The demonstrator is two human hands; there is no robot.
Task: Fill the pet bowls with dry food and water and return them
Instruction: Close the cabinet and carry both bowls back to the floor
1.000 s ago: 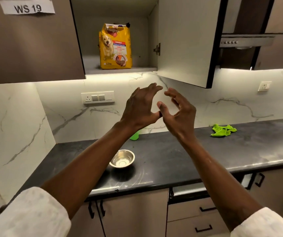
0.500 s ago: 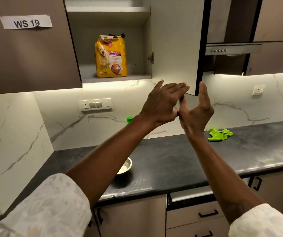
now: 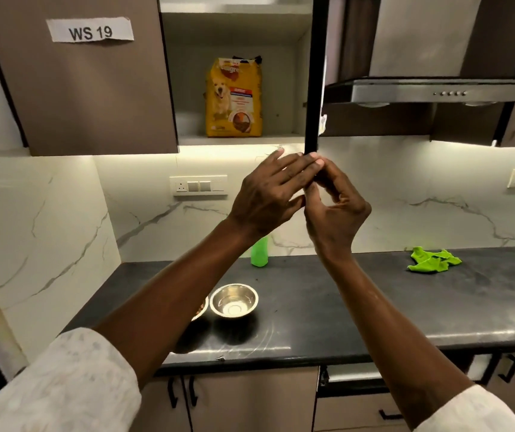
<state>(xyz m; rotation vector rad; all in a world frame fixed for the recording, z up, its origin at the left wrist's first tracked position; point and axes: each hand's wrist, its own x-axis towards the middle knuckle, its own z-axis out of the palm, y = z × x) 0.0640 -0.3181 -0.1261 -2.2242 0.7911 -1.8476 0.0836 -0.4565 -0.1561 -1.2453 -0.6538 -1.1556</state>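
Steel bowl (image 3: 233, 300) sits on the dark surface (image 3: 374, 307), with a second bowl (image 3: 200, 308) just beside it, half hidden by the left forearm. The food bag (image 3: 234, 98) stands on the cabinet shelf. I see the left hand (image 3: 268, 194) straight-fingered, touching the curled right hand (image 3: 334, 210) under the door edge (image 3: 312, 88). I cannot tell whether the right hand grips anything.

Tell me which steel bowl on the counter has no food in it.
The fully visible bowl, right of the left forearm: its shiny inside shows no food. The other bowl, mostly hidden behind that forearm, shows brown bits inside.
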